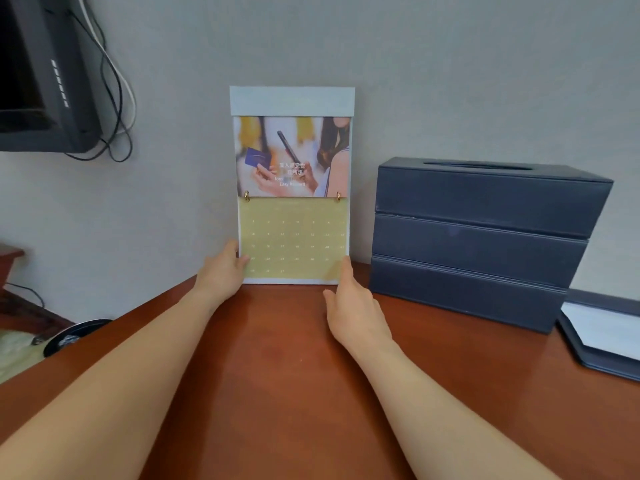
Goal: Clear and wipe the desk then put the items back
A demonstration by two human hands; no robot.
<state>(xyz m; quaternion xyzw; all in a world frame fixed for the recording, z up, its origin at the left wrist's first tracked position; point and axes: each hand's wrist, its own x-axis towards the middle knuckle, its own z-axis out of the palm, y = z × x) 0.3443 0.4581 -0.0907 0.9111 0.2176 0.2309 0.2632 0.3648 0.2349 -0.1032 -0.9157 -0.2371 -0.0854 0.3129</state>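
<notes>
Resting upright against the far wall: calendar [292,202]. Left hand [221,271] pinches its lower-left edge; right hand [353,310], fingers straight, touches the lower-right corner. Risk: one-sided grip, base slides on desk [277,375], calendar topples forward.

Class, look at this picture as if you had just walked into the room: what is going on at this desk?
A person has both hands on a calendar that stands upright on the wooden desk, against the wall. The left hand holds its lower left edge, thumb on the front. The right hand rests straight fingers against its lower right edge. Stacked blue boxes stand to the right, with a folder lying beyond them.
</notes>
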